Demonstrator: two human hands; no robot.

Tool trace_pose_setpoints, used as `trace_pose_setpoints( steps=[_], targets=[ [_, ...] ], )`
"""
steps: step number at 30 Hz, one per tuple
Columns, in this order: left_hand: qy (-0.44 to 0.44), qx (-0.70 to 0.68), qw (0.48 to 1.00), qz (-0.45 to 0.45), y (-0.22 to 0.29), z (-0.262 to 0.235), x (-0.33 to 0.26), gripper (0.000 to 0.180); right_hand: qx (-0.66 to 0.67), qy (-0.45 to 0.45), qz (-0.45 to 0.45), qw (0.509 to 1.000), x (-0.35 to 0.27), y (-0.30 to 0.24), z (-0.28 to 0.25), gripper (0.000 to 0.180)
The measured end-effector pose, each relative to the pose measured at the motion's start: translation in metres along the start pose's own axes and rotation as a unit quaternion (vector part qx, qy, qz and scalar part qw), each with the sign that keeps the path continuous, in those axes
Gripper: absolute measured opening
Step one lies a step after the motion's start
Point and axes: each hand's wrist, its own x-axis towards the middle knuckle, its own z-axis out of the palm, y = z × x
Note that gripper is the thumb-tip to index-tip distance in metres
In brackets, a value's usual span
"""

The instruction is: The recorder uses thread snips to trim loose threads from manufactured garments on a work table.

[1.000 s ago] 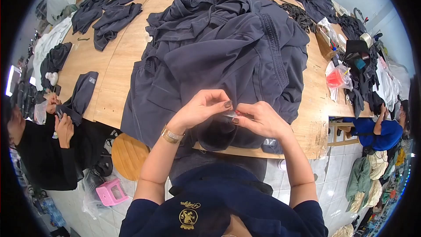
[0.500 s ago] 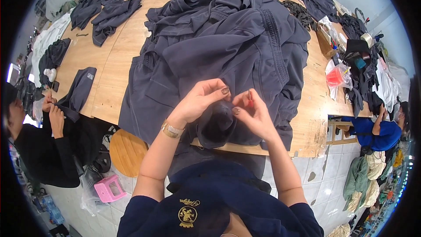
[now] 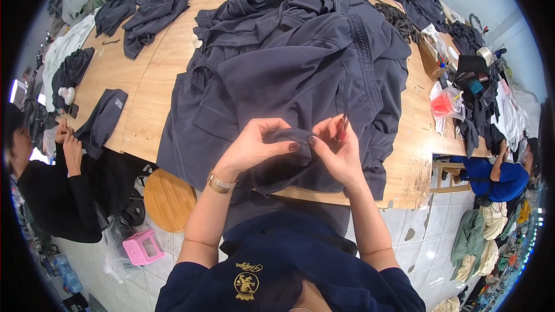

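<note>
A dark grey garment point(image 3: 277, 167) hangs over the table's near edge in front of me. My left hand point(image 3: 260, 143) pinches a fold of its edge between thumb and fingers. Close on the right, my right hand point(image 3: 337, 151) grips the same edge with thumb and forefinger. Tucked in that hand's fingers is a small red-handled tool point(image 3: 342, 130) with a thin dark point, perhaps thread snips. Beyond both hands rises a large heap of dark grey garments point(image 3: 277, 69), some with gathered elastic waistbands point(image 3: 364, 60).
The wooden table point(image 3: 153, 89) runs under the heap. Further garments point(image 3: 153, 23) lie at the far left. A person in black point(image 3: 63, 190) works at left, another in blue point(image 3: 491, 176) at right. A round wooden stool point(image 3: 169, 199), a pink stool point(image 3: 143, 248) and a red drink cup point(image 3: 444, 104) stand nearby.
My hands have shifted a little lower, and the cloth's edge is now stretched between them instead of hanging as a rounded opening. The red-handled tool now points upward in my right hand.
</note>
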Motion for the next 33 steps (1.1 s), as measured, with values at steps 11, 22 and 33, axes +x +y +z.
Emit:
trace_pose_setpoints(
  steps=[11, 22, 33],
  targets=[
    [0.002, 0.027, 0.999, 0.025, 0.002, 0.006, 0.002, 0.014, -0.155, 0.025, -0.099, 0.983, 0.001, -0.020, 0.003, 0.021],
    [-0.020, 0.035, 0.998, 0.046, -0.003, 0.004, 0.004, 0.018, -0.131, 0.046, -0.091, 0.986, 0.000, -0.016, -0.002, 0.019],
    [0.002, -0.016, 0.999, 0.046, -0.004, 0.006, 0.005, 0.018, -0.351, -0.125, 0.015, 0.928, -0.004, -0.026, -0.021, 0.030]
  ],
)
